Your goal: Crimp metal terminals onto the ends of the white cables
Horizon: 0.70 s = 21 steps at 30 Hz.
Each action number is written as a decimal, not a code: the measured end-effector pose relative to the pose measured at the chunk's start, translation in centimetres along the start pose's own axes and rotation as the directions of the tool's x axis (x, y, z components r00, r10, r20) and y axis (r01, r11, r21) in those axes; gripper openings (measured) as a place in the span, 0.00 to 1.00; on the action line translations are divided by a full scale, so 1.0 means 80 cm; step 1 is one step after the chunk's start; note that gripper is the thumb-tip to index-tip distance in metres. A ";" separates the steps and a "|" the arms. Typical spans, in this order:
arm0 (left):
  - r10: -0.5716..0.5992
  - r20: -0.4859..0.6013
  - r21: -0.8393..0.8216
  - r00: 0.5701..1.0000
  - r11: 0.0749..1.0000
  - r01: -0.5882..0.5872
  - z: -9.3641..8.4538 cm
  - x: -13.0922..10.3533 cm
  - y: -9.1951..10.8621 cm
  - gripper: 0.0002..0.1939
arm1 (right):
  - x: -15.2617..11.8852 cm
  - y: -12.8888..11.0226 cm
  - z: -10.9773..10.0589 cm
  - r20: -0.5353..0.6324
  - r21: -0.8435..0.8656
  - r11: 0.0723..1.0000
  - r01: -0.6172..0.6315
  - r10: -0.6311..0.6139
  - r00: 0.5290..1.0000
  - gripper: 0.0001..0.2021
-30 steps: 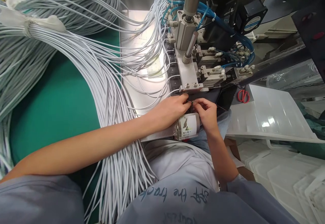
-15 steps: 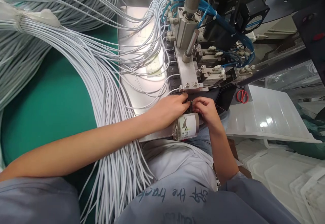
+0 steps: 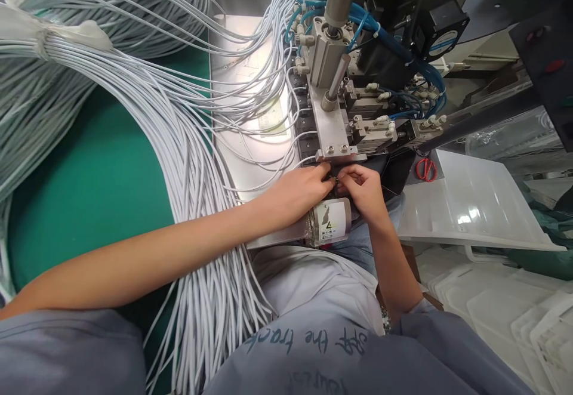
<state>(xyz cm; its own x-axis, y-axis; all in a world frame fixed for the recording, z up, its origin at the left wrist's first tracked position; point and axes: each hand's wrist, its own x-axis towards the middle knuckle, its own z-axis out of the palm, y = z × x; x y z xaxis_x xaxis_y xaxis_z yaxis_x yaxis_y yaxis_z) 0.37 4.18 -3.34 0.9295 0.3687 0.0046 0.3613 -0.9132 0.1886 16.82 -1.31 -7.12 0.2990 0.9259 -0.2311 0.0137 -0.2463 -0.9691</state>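
At the near end of the machine's black fixture row [image 3: 307, 125], my left hand [image 3: 308, 187] is closed, its fingertips bent down below the metal press block [image 3: 330, 122]. My right hand [image 3: 363, 191] pinches close beside it, thumb and forefinger together at a tiny dark piece between the hands. That piece is too small to name, and whatever lies under the left fingers is hidden. Just below both hands sits a white label [image 3: 332, 222] on a taped part. Thin grey-white cables [image 3: 268, 93] run from the left into the fixture row.
A tied bundle of cables [image 3: 147, 108] sweeps across the green mat [image 3: 120, 162], over my left side. Coiled cables [image 3: 134, 13] lie behind it. Blue air hoses [image 3: 403, 49] cross the machine. Red-handled scissors [image 3: 425, 169] rest at right, near a white plastic sheet [image 3: 478, 204].
My right hand has turned slightly and shifted a little left, its fingers drawn closer to the left hand. The left hand stays nearly in place.
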 end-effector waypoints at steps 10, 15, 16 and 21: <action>-0.021 0.032 0.103 0.999 0.994 0.017 -0.013 -0.002 0.010 0.13 | 0.000 0.014 0.001 0.193 0.089 0.995 -0.055 0.037 0.980 0.13; -0.131 0.123 0.213 0.984 0.972 0.103 -0.029 -0.010 0.020 0.10 | 0.007 0.015 -0.001 0.248 0.002 1.000 -0.009 0.008 0.969 0.14; -0.157 0.133 0.217 0.979 0.968 0.126 -0.031 -0.012 0.020 0.10 | 0.009 0.015 -0.004 0.235 -0.047 0.999 0.019 -0.008 0.972 0.14; -0.224 0.138 0.178 0.965 0.964 0.198 -0.033 -0.016 0.016 0.11 | -0.019 0.000 -0.015 -0.145 -0.328 0.922 0.204 -0.262 0.954 0.11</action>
<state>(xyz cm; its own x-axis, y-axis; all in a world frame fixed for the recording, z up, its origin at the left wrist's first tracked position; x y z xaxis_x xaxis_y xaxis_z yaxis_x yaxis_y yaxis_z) -0.56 3.03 -0.52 0.8261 0.5362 -0.1734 0.5455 -0.8381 0.0076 17.54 -3.03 -6.63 0.4202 0.9063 0.0464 0.3864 -0.1325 -0.9128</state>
